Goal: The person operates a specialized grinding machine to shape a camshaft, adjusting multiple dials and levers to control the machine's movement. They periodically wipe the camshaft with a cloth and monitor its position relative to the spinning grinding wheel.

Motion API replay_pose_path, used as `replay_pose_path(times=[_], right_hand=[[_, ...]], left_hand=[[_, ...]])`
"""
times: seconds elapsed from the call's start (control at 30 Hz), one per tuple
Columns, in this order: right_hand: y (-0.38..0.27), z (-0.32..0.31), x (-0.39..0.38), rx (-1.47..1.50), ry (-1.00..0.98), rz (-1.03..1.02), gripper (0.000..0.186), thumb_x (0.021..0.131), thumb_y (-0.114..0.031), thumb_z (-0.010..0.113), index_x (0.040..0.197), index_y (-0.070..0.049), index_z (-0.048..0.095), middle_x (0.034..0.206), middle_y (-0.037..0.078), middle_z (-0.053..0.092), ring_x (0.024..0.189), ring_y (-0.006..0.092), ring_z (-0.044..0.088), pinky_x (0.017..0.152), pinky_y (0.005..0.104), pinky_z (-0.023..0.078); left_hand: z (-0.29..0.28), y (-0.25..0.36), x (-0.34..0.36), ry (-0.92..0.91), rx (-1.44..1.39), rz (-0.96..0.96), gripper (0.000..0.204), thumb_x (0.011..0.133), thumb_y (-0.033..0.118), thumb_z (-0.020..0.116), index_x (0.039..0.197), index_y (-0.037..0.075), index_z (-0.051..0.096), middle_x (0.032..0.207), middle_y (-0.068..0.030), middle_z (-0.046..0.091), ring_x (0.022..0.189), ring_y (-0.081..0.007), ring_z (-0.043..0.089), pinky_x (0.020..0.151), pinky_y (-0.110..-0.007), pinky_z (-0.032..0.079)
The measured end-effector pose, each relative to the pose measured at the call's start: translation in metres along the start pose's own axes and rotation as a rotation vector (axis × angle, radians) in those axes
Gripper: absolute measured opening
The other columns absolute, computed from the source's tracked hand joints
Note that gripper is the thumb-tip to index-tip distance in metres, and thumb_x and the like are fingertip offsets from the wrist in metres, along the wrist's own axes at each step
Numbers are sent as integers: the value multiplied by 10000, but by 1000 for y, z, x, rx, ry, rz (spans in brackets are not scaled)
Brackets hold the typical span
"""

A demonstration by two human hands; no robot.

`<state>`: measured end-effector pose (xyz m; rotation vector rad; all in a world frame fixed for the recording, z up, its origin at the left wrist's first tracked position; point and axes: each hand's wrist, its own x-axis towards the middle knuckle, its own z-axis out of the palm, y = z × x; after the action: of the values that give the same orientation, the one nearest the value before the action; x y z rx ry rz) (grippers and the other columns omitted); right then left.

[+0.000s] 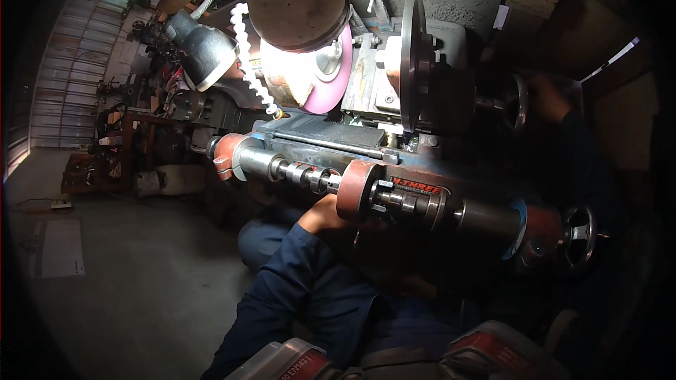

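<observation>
A shiny camshaft (310, 175) lies lengthwise across the grinding machine, held between a red-ended holder (231, 157) on the left and a dark cylindrical holder (493, 219) on the right. Around its middle sits a thick red ring (358, 188) with bolts. My left hand (325, 215) reaches up under the camshaft against the ring's left side; its fingers are hidden behind the shaft and ring. Over in the shadow at the right, my right hand (548, 100) is closed at the rim of a handwheel (520, 103), dimly seen. Behind the camshaft stands a pink grinding wheel (336, 81), brightly lit.
A work lamp (204, 53) and a white segmented coolant hose (244, 56) hang left of the grinding wheel. A large dark disc (410, 63) stands upright right of it. Another handwheel (580, 237) is at the right end. Cluttered shelving (141, 91) fills the far left.
</observation>
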<state>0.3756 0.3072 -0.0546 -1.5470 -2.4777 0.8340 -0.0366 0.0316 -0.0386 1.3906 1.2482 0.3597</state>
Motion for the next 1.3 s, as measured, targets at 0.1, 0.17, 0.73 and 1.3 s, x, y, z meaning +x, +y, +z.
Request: replay_pose_path(times=[0.1,0.17,0.73,1.3], right_hand=[[-14,8,-11,59,-163,22,205,866,-112,605,1031,-9,670,1092,210,654,1061,305,617,936,387,457],[-10,13,-17,78,-189,-36,206,860,-121,603,1018,-11,674,1091,208,657,1055,310,619,943,387,457],[6,-30,-37,459,-138,62,331,978,-297,563,1045,14,655,882,-44,643,809,21,541,736,212,440],[-5,-31,-42,508,-182,79,306,967,-394,557,909,-102,629,607,-82,428,505,30,365,440,210,280]], left_hand=[[0,-6,0,-22,91,53,438,786,374,786,1106,99,668,1049,-73,680,966,-178,621,839,-329,494],[0,-10,-1,-12,115,66,440,788,392,780,1104,106,672,1045,-76,682,961,-181,623,834,-330,495],[-18,5,-3,-312,-377,-266,477,779,208,785,1191,22,631,1141,-78,651,1090,-166,557,968,-316,413],[-1,11,-9,31,-567,-385,506,637,-57,811,1106,28,641,1056,-80,662,1000,-217,615,909,-350,490]])
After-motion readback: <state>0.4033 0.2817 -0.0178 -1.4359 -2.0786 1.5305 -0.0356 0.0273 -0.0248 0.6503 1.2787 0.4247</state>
